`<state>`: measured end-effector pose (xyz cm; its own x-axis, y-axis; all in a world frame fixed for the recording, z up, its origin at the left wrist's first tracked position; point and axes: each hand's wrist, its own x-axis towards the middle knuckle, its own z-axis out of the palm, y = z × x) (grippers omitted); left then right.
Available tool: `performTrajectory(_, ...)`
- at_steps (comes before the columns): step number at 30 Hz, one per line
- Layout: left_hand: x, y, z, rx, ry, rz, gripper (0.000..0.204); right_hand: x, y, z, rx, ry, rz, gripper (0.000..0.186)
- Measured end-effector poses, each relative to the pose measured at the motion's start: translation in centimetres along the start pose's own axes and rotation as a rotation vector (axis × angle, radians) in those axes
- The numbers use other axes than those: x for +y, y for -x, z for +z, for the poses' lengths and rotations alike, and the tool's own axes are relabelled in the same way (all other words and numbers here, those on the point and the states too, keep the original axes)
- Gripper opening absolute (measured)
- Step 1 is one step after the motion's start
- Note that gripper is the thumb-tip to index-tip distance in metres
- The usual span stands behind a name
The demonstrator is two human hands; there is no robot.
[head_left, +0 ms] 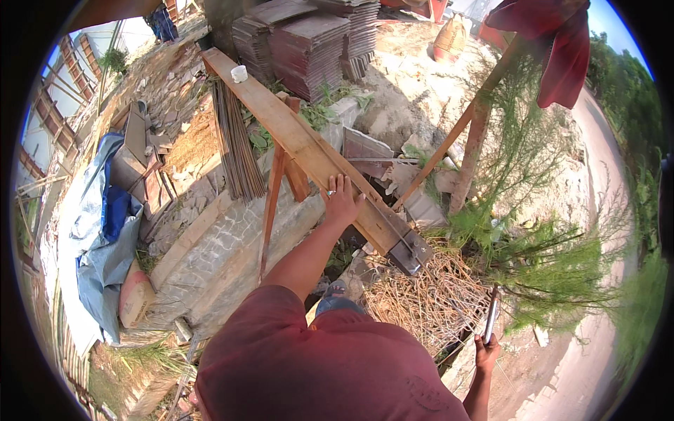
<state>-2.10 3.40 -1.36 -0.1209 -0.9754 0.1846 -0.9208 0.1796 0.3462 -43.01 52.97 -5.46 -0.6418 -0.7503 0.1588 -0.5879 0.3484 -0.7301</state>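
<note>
My left hand rests with fingers laid apart on a long wooden plank that slopes diagonally on timber supports. A thin dark rod appears to lie along it beside my fingers, reaching a dark metal fitting at its near end. A small white container stands on the far end. My right hand grips a silver metal bar out to my lower right, beside a pile of short bent wires.
Stacked sheets, steel rods and rubble lie beyond. A blue tarp is at left over low masonry. Branches and a leaning post crowd the right, with a path past them. Distant people are top left.
</note>
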Motion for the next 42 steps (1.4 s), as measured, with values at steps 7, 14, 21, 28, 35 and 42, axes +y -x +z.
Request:
performTrajectory(7, 2.9, 0.6, 0.1, -0.053, 0.052, -0.103, 0.073, -3.8, -0.2, -0.9, -0.118, -0.203, 0.172, 0.026)
performTrajectory(14, 3.0, 0.8, 0.7, 0.030, 0.037, -0.081, 0.071, -6.9, -0.9, 0.4, -0.146, -0.123, 0.176, 0.027)
performTrajectory(21, 3.3, 0.9, 0.2, -0.029, -0.029, -0.080, 0.071, -7.4, -1.2, -0.4, -0.182, -0.154, 0.202, 0.026)
performTrajectory(28, 1.6, -0.2, 1.7, 0.015, -0.072, -0.010, 0.071, -15.7, -8.3, -3.7, -0.242, 0.129, -0.078, 0.038)
performTrajectory(35, 1.8, -0.6, 2.2, 0.036, -0.057, -0.012, 0.069, -15.7, -16.7, -0.6, -0.518, 0.420, -0.219, 0.036)
performTrajectory(42, 1.7, -0.1, 1.6, 0.018, -0.103, -0.045, 0.069, -16.2, -20.7, 3.2, -0.879, 0.436, -0.306, 0.031)
